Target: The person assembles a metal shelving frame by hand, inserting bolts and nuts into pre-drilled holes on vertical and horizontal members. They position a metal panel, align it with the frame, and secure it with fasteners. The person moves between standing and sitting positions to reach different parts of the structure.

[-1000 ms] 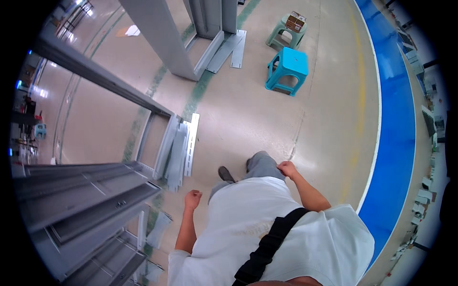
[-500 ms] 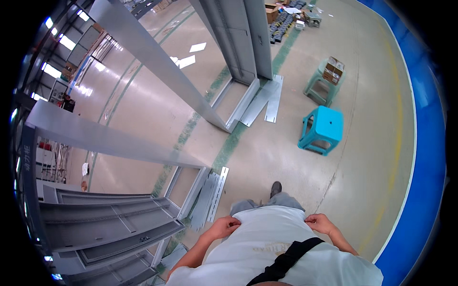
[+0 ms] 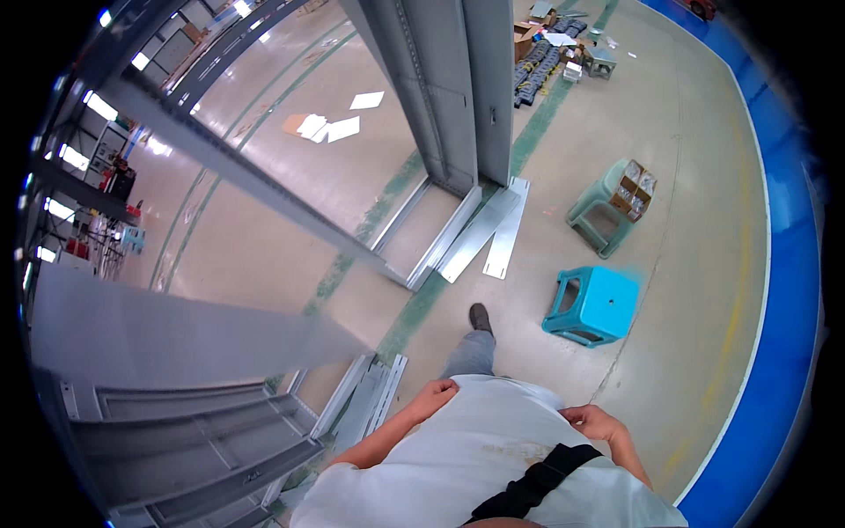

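At waist height, my left hand (image 3: 432,399) is closed, its fingertips gathered at the left edge of my white T-shirt (image 3: 502,422). My right hand (image 3: 596,423) is closed in the same way at the shirt's right side, thumb and fingers pinching its hem. One dark shoe (image 3: 480,319) is stepping forward on the floor below. Ahead and to the right of it stands a turquoise plastic stool (image 3: 607,304), apart from both hands.
Grey metal cabinet frames (image 3: 444,114) rise on the left, with loose metal strips (image 3: 506,231) at their feet. A pale green stool (image 3: 603,216) bears a carton of small parts (image 3: 632,194). Paper sheets (image 3: 343,129) lie farther off; a blue wall (image 3: 788,264) curves along the right.
I have moved forward, with one leg now stepping out. The nearer cabinets slide back along my left and the stools appear lower in the picture. Both hands stay at the shirt.
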The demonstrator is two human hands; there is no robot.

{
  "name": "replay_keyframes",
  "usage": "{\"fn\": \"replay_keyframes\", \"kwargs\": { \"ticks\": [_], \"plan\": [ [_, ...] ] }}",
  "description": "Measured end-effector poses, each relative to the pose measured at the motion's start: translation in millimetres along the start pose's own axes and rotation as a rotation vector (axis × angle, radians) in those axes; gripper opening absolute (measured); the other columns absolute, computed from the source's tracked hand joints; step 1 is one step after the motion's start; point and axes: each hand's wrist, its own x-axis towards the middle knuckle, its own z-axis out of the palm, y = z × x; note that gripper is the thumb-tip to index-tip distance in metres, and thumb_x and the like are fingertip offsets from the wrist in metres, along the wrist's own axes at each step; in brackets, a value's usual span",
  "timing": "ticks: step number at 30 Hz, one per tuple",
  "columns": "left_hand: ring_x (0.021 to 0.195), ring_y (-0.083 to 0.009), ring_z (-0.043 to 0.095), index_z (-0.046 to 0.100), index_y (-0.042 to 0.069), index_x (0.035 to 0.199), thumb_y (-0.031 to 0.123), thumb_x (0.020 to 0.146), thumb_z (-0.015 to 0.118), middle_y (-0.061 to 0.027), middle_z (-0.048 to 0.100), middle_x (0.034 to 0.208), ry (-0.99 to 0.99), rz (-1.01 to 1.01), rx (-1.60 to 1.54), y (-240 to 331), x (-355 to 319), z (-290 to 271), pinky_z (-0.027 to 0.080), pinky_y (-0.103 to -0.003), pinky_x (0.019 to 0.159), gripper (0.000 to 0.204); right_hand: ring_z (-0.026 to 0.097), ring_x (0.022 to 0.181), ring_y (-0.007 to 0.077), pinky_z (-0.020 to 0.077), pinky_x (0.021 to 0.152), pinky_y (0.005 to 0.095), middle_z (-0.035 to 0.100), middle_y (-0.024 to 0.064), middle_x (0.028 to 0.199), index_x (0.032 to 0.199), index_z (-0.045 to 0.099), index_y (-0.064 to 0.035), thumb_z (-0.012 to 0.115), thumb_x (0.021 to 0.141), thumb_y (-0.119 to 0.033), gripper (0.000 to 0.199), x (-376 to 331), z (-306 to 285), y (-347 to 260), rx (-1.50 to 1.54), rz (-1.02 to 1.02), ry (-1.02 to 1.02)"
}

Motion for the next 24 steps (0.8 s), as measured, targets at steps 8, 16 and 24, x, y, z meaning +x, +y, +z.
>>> {"fn": "replay_keyframes", "kwargs": {
  "ticks": [8,16,24],
  "plan": [
    [0.079,-0.0033,0.052,0.066,0.004,0.092,0.019,0.097,0.056,0.0059,0.06,0.084,-0.177,-0.076,-0.113,131,115,-49,0.045,-0.023,0.07,0.019,0.054,0.067,0.0094,0.0441,0.061,0.0291,0.061,0.0012,0.071,0.087,0.067,-0.0045,0.065,0.085,-0.011,0.007,53,-74,-51,0.201,-0.008,0.332],
    [0.067,-0.005,0.049,0.068,0.006,0.092,0.022,0.095,0.057,0.0057,0.056,0.075,0.037,-0.212,-0.212,156,118,-84,0.041,-0.024,0.061,0.019,0.047,0.065,0.0057,0.0389,0.058,0.0267,0.052,-0.0032,0.067,0.081,0.061,-0.0016,0.062,0.085,-0.006,0.006,139,-174,-149,0.143,-0.15,0.187],
    [0.061,-0.008,0.05,0.064,0.007,0.095,0.038,0.097,0.062,0.002,0.055,0.069,0.631,-0.204,-0.408,53,81,-28,0.039,-0.025,0.056,0.031,0.059,0.072,0.0106,0.051,0.067,0.0291,0.063,0.0021,0.076,0.092,0.068,-0.0046,0.069,0.091,-0.024,0.019,269,-315,-230,-0.084,-0.03,-0.459]
  ]
}}
